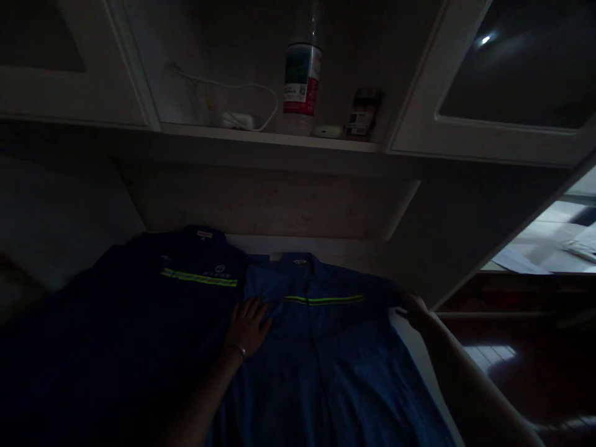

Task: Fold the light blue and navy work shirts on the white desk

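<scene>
A lighter blue work jacket [298,354] with a yellow-green stripe lies spread out, collar toward the back. My left hand [249,323] rests flat on its left side, fingers spread over a folded-over part of the cloth. At the jacket's right, my right hand [413,306] pinches the sleeve [379,288]; the fingertips are dim. A darker blue work jacket [153,329] with a similar stripe and a chest logo lies alongside on the left, partly under or against the lighter one.
Above is a cabinet shelf [270,138] holding a labelled plastic bottle [300,81], a white adapter with a cable [238,120], a small pale object [328,131] and a dark-lidded jar [363,115]. Cabinet doors flank it. At far right are papers [521,261] and a shiny reddish floor [535,360].
</scene>
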`<control>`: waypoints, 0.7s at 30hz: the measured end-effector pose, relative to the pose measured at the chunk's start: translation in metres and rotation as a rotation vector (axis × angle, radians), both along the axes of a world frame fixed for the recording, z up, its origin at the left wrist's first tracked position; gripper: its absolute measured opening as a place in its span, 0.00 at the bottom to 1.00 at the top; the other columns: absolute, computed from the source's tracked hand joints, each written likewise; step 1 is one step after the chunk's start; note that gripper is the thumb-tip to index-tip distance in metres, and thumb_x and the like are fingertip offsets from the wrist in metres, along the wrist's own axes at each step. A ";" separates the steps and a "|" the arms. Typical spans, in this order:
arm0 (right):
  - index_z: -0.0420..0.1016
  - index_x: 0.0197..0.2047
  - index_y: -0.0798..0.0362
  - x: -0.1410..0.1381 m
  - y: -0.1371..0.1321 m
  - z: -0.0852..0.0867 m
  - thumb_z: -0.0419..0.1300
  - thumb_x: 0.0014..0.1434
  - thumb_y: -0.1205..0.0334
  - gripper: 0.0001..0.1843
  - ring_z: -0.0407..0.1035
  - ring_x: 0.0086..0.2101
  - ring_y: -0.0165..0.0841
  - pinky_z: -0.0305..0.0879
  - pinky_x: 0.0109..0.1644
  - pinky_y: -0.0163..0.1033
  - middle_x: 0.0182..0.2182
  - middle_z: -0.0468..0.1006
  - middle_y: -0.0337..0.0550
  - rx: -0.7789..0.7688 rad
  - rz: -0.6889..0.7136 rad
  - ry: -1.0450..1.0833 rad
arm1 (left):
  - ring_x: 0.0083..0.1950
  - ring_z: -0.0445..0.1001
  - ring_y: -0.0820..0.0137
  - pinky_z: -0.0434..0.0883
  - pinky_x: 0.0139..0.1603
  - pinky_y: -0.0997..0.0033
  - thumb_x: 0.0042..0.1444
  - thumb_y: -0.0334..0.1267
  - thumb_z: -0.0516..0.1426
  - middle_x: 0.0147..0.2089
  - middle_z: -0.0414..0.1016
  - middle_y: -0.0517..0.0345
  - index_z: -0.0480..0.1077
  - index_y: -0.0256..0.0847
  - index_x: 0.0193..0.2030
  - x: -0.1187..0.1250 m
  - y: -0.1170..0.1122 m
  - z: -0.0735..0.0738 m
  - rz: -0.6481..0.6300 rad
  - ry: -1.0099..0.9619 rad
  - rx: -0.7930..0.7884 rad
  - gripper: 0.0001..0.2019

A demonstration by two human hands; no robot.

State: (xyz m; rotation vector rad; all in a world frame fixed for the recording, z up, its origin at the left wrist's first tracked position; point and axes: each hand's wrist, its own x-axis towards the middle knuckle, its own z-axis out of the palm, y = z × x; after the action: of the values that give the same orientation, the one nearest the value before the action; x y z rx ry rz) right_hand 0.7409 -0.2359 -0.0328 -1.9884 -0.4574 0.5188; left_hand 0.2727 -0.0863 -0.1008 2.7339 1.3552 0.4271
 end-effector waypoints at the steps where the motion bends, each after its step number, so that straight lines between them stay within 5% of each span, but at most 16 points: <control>1: 0.72 0.44 0.54 -0.004 0.006 0.006 0.56 0.51 0.50 0.22 0.71 0.45 0.44 0.69 0.45 0.45 0.40 0.78 0.52 -0.017 0.045 -0.048 | 0.70 0.54 0.56 0.45 0.69 0.40 0.63 0.53 0.43 0.70 0.59 0.53 0.62 0.51 0.64 0.000 0.000 0.000 0.002 0.002 -0.011 0.26; 7: 0.75 0.37 0.53 -0.070 0.048 0.016 0.66 0.44 0.54 0.17 0.69 0.50 0.47 0.62 0.56 0.48 0.48 0.77 0.49 -0.032 0.477 -0.256 | 0.71 0.52 0.56 0.42 0.69 0.41 0.63 0.54 0.43 0.71 0.57 0.52 0.61 0.51 0.65 0.000 -0.001 -0.002 0.001 0.003 -0.046 0.27; 12: 0.71 0.52 0.51 -0.147 0.036 0.015 0.65 0.50 0.48 0.28 0.69 0.51 0.43 0.65 0.56 0.47 0.50 0.76 0.48 0.065 0.677 -0.291 | 0.72 0.50 0.55 0.42 0.69 0.38 0.61 0.56 0.46 0.72 0.53 0.52 0.61 0.51 0.65 0.004 0.006 0.015 0.022 0.011 -0.187 0.28; 15: 0.71 0.52 0.51 -0.183 -0.011 0.024 0.59 0.56 0.43 0.26 0.71 0.49 0.42 0.67 0.55 0.46 0.48 0.77 0.48 0.149 0.735 -0.133 | 0.70 0.55 0.56 0.49 0.69 0.41 0.60 0.53 0.48 0.71 0.55 0.47 0.62 0.44 0.64 -0.005 -0.011 0.039 0.044 -0.112 -0.258 0.28; 17: 0.74 0.49 0.51 -0.194 -0.059 0.023 0.58 0.57 0.41 0.25 0.72 0.48 0.41 0.68 0.55 0.45 0.47 0.78 0.47 0.144 0.764 0.039 | 0.68 0.59 0.59 0.55 0.69 0.50 0.62 0.48 0.47 0.68 0.60 0.48 0.65 0.42 0.61 -0.024 -0.045 0.049 0.040 -0.286 -0.244 0.24; 19: 0.76 0.47 0.50 -0.190 -0.115 0.010 0.59 0.54 0.39 0.27 0.73 0.47 0.43 0.69 0.55 0.46 0.45 0.80 0.46 0.075 0.625 0.143 | 0.66 0.63 0.61 0.62 0.67 0.55 0.62 0.49 0.47 0.64 0.66 0.54 0.67 0.51 0.59 -0.053 -0.094 0.050 0.056 -0.433 -0.316 0.21; 21: 0.78 0.44 0.46 -0.173 -0.173 -0.014 0.62 0.46 0.36 0.29 0.72 0.49 0.49 0.71 0.55 0.47 0.46 0.80 0.46 0.005 0.305 0.181 | 0.61 0.67 0.59 0.70 0.59 0.57 0.57 0.51 0.54 0.57 0.73 0.59 0.73 0.62 0.49 -0.087 -0.147 0.044 0.193 -0.457 -0.472 0.14</control>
State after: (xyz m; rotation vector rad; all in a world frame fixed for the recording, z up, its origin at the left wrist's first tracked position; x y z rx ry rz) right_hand 0.5678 -0.4086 -0.0463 -1.8558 -0.6514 0.8789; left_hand 0.1856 -0.2332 -0.0571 1.9870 1.3761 0.6060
